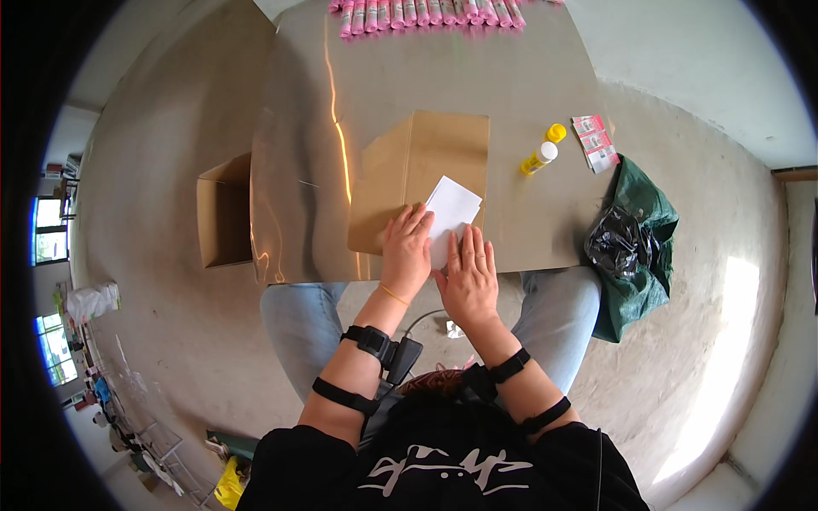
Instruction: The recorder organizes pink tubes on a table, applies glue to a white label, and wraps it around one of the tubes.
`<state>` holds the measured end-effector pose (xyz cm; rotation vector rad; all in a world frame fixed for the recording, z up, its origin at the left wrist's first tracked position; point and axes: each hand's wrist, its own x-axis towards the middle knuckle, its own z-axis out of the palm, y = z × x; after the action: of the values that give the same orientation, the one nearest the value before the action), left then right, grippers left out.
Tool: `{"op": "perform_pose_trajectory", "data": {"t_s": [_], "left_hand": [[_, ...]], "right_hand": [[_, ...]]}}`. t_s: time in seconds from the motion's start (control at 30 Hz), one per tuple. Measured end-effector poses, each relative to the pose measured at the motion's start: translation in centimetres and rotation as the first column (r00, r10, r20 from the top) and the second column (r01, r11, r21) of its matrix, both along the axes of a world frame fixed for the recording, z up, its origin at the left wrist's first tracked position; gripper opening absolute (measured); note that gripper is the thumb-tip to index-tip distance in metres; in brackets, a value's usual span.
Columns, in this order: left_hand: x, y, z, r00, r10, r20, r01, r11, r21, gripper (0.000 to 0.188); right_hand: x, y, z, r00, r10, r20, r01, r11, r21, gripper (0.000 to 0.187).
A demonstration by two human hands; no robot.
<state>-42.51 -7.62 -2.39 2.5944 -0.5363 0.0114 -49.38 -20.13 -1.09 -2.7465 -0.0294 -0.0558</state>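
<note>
White sheets of paper (454,204), one slightly offset from another, lie on a flat piece of brown cardboard (443,140) near the table's front edge. My left hand (407,253) rests along the left edge of the paper, its fingers stretched out over the cardboard. My right hand (470,272) lies flat at the right side of the paper, fingers extended. Both thumbs are close to the lower part of the paper, which the hands partly cover. Neither hand is closed around anything.
A glue bottle (538,158) with a yellow cap (555,133) beside it stands right of the cardboard. Pink-and-white labels (595,143) lie at the table's right edge. Pink rolls (426,15) line the far edge. A cardboard box (225,213) is at left, a green sack (639,204) at right.
</note>
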Motion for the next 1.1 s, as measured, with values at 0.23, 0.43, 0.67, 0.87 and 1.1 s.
{"op": "perform_pose_trajectory", "data": {"t_s": [0.23,0.43,0.67,0.87,1.1], "left_hand": [[0.6,0.6,0.0,1.0,-0.013,0.028,0.015,0.997,-0.075,0.038],[0.7,0.8,0.3,0.999,-0.023,0.035,0.026,0.996,-0.087,0.039],[0.5,0.8,0.6,0.999,-0.008,0.049,0.011,0.998,-0.064,0.041],[0.5,1.3,0.0,0.992,-0.058,0.113,0.067,0.995,-0.072,0.041],[0.3,1.3,-0.4,0.99,-0.056,0.128,0.064,0.996,-0.06,0.042]], "right_hand": [[0.3,0.6,-0.5,1.0,-0.022,-0.002,0.022,1.0,-0.014,0.068],[0.3,1.1,-0.5,0.999,-0.044,-0.017,0.044,0.999,-0.033,0.067],[0.4,1.3,-0.1,0.998,-0.047,-0.035,0.044,0.997,-0.063,0.067],[0.5,1.2,-0.2,0.999,-0.044,-0.025,0.043,0.998,-0.052,0.068],[0.5,1.2,0.0,0.999,-0.043,-0.027,0.042,0.997,-0.059,0.067]]}}
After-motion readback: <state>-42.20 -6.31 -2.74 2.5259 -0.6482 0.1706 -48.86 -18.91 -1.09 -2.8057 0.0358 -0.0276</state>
